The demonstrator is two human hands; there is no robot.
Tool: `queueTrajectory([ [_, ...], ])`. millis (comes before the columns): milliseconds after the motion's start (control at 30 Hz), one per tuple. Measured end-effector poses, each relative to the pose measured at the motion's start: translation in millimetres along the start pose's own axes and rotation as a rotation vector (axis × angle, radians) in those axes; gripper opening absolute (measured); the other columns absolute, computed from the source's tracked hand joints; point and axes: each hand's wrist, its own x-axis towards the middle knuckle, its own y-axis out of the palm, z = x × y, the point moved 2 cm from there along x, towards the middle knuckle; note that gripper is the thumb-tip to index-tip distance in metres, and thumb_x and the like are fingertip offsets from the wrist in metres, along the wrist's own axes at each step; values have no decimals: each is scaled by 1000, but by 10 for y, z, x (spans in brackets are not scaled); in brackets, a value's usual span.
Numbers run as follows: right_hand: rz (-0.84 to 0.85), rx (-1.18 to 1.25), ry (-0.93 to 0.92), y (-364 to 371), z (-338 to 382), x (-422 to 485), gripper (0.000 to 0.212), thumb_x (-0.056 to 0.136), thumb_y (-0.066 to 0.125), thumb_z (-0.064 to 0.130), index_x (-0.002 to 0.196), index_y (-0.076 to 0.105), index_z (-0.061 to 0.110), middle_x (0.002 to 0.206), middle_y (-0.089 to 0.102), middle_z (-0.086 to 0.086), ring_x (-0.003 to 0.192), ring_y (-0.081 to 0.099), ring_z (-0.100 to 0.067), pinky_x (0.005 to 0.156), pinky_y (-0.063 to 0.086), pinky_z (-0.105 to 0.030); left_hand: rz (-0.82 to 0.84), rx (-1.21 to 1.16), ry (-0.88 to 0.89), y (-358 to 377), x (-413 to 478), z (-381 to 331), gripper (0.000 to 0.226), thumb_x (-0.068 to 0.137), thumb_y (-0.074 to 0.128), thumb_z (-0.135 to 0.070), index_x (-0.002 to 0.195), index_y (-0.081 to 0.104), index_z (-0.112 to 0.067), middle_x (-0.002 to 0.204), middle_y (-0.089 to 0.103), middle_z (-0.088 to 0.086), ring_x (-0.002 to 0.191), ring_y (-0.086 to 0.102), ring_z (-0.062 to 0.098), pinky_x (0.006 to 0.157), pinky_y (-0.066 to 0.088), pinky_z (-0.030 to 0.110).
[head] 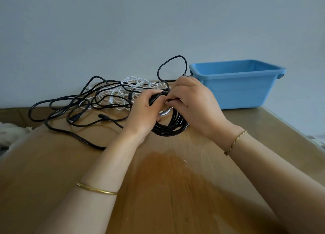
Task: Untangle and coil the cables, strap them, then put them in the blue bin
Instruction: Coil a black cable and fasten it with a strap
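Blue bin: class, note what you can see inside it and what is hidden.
Inside the bin only its bare blue far wall shows, no cable above the rim. The near wall hides the floor. The left hand and right hand hold the coil outside it.

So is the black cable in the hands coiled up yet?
Mostly coiled: the black cable hangs in stacked loops held by the left hand and right hand; a loose black loop rises behind them.
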Motion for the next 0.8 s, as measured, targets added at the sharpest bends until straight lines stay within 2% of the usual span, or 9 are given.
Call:
queueTrajectory([
  [100,-3,143,98,-74,-55,24,12,85,60,14,85,71,8,93,60,-1,84,58,-17,71,48,-42,41,3,13,20,-24,-7,16,98,50,-15,111,59,-15,76,61,3,46,44,4,55,44,26],
  [167,-32,195,146,-96,-99,30,10,85,62,14,83,71,10,91,60,1,84,57,-14,75,48,-41,83,-24,12,54,-52,-9,15,98,48,-11,110,58,-14,64,60,-14,46,46,2,59,44,31],
  [233,-60,240,208,-118,-128,31,8,84,64,15,83,72,11,88,60,3,84,58,-12,76,48,-33,139,-25,25,81,-75,-13,20,99,45,-9,116,55,-8,55,58,-19,45,46,1,61,44,30],
  [367,-83,254,310,-174,-148,48,8,82,68,18,85,73,13,83,58,8,79,54,-6,71,41,-15,203,9,97,93,-99,-71,20,100,43,-9,118,52,-10,57,59,-22,46,43,3,60,44,14],
  [500,-39,318,426,-168,-173,45,7,82,70,18,83,73,13,73,60,11,69,56,-3,64,41,-11,228,68,144,78,-131,-102,20,100,45,-10,118,51,-12,56,58,-25,48,49,-1,58,45,21],
  [633,-3,636,611,-116,-207,-10,6,83,69,13,85,69,8,71,66,2,58,60,-2,60,51,-14,211,86,156,76,-150,-138,17,98,48,-10,114,52,-16,56,58,-26,52,55,-7,53,42,18],
  [700,16,793,698,-82,-220,-38,3,84,68,11,83,66,9,72,64,-2,60,61,-9,62,53,-21,194,79,153,76,-153,-150,18,97,51,-10,113,52,-18,60,59,-21,54,55,-9,52,42,15],
  [767,41,904,759,-58,-238,-58,3,85,67,11,83,64,10,78,61,-9,62,60,-15,60,52,-26,179,105,173,81,-156,-155,21,95,54,-11,113,53,-22,76,61,-16,63,58,-10,57,42,11],
  [800,48,943,786,-56,-254,-66,4,86,66,11,84,63,11,80,60,-10,61,59,-15,58,51,-25,169,127,192,88,-155,-153,24,94,56,-12,116,52,-23,89,62,-14,74,59,-10,65,44,11],
])
